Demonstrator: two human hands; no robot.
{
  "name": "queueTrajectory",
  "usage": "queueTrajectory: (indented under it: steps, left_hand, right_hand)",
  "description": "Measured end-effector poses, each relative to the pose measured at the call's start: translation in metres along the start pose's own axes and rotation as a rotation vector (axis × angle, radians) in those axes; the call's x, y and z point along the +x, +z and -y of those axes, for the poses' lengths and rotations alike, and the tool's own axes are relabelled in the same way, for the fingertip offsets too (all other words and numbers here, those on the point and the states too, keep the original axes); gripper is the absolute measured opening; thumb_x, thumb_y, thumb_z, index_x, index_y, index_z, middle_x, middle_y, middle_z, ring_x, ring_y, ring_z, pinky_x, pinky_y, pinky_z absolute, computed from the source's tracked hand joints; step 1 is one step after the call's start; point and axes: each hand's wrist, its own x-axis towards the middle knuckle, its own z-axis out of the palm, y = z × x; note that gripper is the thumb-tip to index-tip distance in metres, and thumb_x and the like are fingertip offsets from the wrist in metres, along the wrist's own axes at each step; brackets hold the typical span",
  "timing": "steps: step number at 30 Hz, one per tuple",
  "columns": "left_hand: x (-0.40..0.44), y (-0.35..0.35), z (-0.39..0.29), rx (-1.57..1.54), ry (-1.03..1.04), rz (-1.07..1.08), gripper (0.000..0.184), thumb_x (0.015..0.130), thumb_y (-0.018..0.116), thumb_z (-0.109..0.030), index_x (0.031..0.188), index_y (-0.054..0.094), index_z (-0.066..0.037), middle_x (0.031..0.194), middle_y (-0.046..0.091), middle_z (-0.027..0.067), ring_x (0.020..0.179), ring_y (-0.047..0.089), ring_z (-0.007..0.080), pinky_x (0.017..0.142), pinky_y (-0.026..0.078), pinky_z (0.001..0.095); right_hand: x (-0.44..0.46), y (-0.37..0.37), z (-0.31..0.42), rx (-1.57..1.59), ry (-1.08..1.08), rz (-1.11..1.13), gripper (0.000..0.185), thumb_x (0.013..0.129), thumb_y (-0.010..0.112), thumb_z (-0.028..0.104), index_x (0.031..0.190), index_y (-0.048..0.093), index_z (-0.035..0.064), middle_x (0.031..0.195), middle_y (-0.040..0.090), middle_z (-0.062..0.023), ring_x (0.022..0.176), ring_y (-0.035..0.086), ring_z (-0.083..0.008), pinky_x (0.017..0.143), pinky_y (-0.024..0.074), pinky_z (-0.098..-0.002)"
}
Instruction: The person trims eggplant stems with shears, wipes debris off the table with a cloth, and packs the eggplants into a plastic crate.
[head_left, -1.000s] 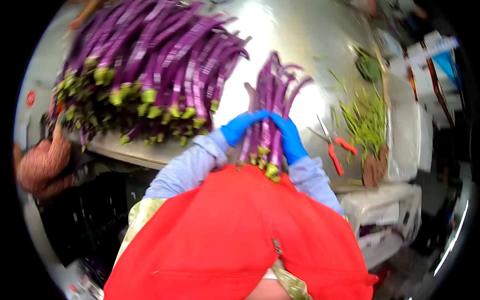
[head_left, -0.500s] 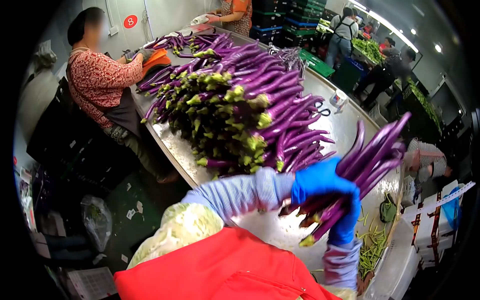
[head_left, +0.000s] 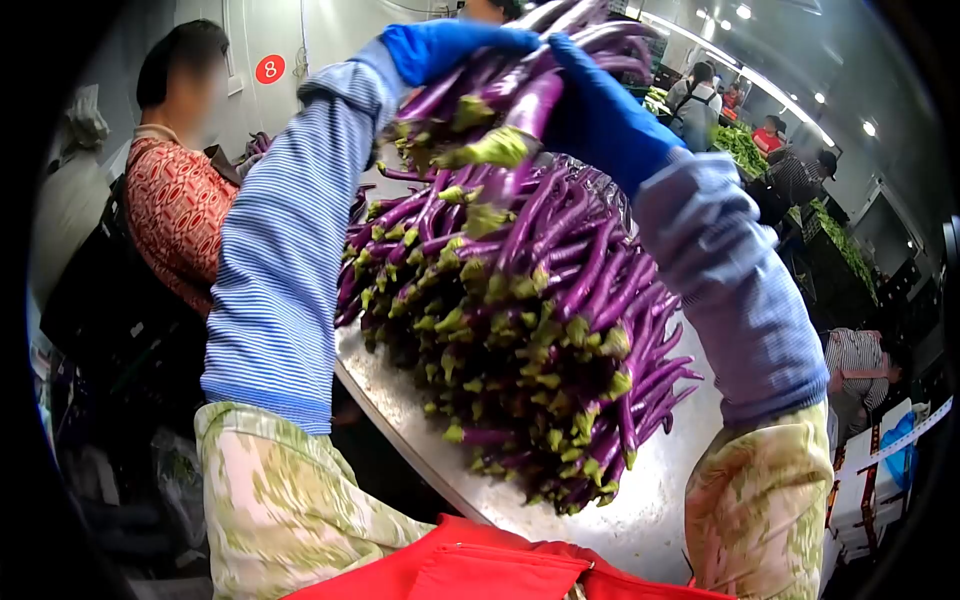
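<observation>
Both my hands, in blue gloves, grip a bundle of long purple eggplants (head_left: 535,105) from its two sides. My left hand (head_left: 450,48) wraps the bundle's left side; my right hand (head_left: 600,110) clasps it from the right. The green stem ends of the bundle point toward me, and some are blurred. Below it lies a big pile of eggplants (head_left: 560,290) with green caps facing me. The bundle hangs over the top of this pile; whether they touch I cannot tell.
The pile lies on a metal table (head_left: 410,400). A person in a red patterned top (head_left: 175,200) is at the left. Further people are at the back right, near crates of green vegetables (head_left: 740,150). White boxes (head_left: 870,490) stand at the lower right.
My hands have carried the eggplant bundle from the table's near right side, up and forward to above the pile. My view has shifted, and both arms now reach forward.
</observation>
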Motion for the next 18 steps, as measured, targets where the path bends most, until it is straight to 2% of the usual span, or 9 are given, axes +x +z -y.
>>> queueTrajectory:
  steps: [4, 7, 10, 11, 13, 14, 15, 17, 18]
  left_hand:
    - [0.022, -0.060, 0.083, 0.120, -0.139, 0.096, 0.043, 0.088, 0.065, -0.031, 0.121, 0.059, -0.003, 0.113, 0.064, 0.0116, 0.099, 0.061, 0.0140, 0.087, 0.050, 0.0282]
    - [0.040, -0.044, 0.198, 0.320, -0.152, 0.313, 0.059, 0.088, 0.063, -0.043, 0.130, 0.053, -0.002, 0.123, 0.058, 0.0157, 0.112, 0.051, 0.0149, 0.096, 0.043, 0.0326]
    - [0.036, -0.012, 0.187, 0.781, -0.200, 0.064, 0.086, 0.082, 0.066, -0.052, 0.143, 0.031, -0.002, 0.135, 0.048, 0.0177, 0.119, 0.047, 0.0209, 0.102, 0.038, 0.0343]
    - [0.030, 0.002, 0.177, 0.905, -0.200, -0.051, 0.096, 0.080, 0.067, -0.055, 0.147, 0.023, -0.002, 0.139, 0.045, 0.0187, 0.121, 0.046, 0.0231, 0.104, 0.036, 0.0353]
    - [0.038, 0.006, 0.194, 0.772, -0.020, -0.019, 0.087, 0.083, 0.066, -0.052, 0.145, 0.029, -0.003, 0.138, 0.046, 0.0168, 0.123, 0.044, 0.0232, 0.104, 0.037, 0.0365]
    - [0.041, 0.002, 0.198, 0.503, 0.056, 0.158, 0.070, 0.087, 0.064, -0.042, 0.140, 0.039, -0.003, 0.135, 0.050, 0.0133, 0.125, 0.044, 0.0237, 0.103, 0.037, 0.0376]
    - [0.040, -0.003, 0.197, 0.372, 0.096, 0.226, 0.068, 0.086, 0.065, -0.042, 0.137, 0.043, -0.003, 0.132, 0.052, 0.0143, 0.121, 0.047, 0.0237, 0.101, 0.039, 0.0372]
    - [0.028, -0.025, 0.191, 0.118, 0.175, 0.359, 0.063, 0.082, 0.068, -0.043, 0.129, 0.051, -0.004, 0.127, 0.055, 0.0161, 0.114, 0.054, 0.0235, 0.096, 0.043, 0.0366]
    - [0.021, -0.050, 0.190, -0.014, -0.194, 0.099, 0.045, 0.090, 0.061, -0.026, 0.128, 0.054, -0.004, 0.126, 0.056, 0.0095, 0.109, 0.057, 0.0172, 0.096, 0.045, 0.0329]
  right_hand:
    - [0.024, -0.025, -0.033, -0.222, 0.555, 0.156, 0.051, 0.089, 0.060, 0.047, 0.119, 0.058, 0.0056, 0.116, 0.059, -0.0072, 0.109, 0.054, -0.0241, 0.094, 0.0452, -0.0371]
    - [0.003, -0.027, -0.026, -1.044, 0.840, 0.099, 0.057, 0.085, 0.058, 0.059, 0.111, 0.063, 0.0079, 0.104, 0.066, -0.0135, 0.091, 0.064, -0.0311, 0.078, 0.0506, -0.0469]
    - [-0.013, -0.008, -0.018, -1.933, 0.123, -0.142, 0.041, 0.088, 0.063, 0.044, 0.092, 0.069, 0.0039, 0.079, 0.069, -0.0082, 0.076, 0.066, -0.0199, 0.069, 0.0522, -0.0332]
    - [-0.008, -0.023, -0.020, -1.737, -0.043, -0.079, 0.045, 0.088, 0.058, 0.047, 0.101, 0.068, 0.0052, 0.091, 0.068, -0.0162, 0.086, 0.066, -0.0315, 0.077, 0.0510, -0.0403]
    - [0.004, -0.041, -0.043, -1.513, -0.520, 0.074, 0.053, 0.088, 0.058, 0.048, 0.122, 0.059, 0.0069, 0.108, 0.064, -0.0190, 0.097, 0.063, -0.0318, 0.085, 0.0495, -0.0391]
    - [0.013, -0.049, -0.054, -1.533, -0.479, 0.199, 0.067, 0.088, 0.058, 0.050, 0.140, 0.042, 0.0092, 0.121, 0.058, -0.0199, 0.106, 0.059, -0.0346, 0.091, 0.0469, -0.0394]
    - [0.012, -0.060, -0.072, -1.405, -0.133, 0.315, 0.075, 0.090, 0.054, 0.052, 0.146, 0.029, 0.0089, 0.134, 0.049, -0.0204, 0.120, 0.050, -0.0388, 0.100, 0.0407, -0.0425]
    - [0.003, -0.081, -0.113, -1.764, -0.200, 0.364, 0.080, 0.092, 0.048, 0.055, 0.149, 0.019, 0.0067, 0.145, 0.036, -0.0220, 0.133, 0.035, -0.0412, 0.109, 0.0307, -0.0451]
    - [0.000, -0.075, -0.111, -1.653, -0.098, 0.388, 0.082, 0.093, 0.043, 0.056, 0.149, 0.014, 0.0048, 0.151, 0.023, -0.0243, 0.139, 0.024, -0.0416, 0.114, 0.0229, -0.0452]
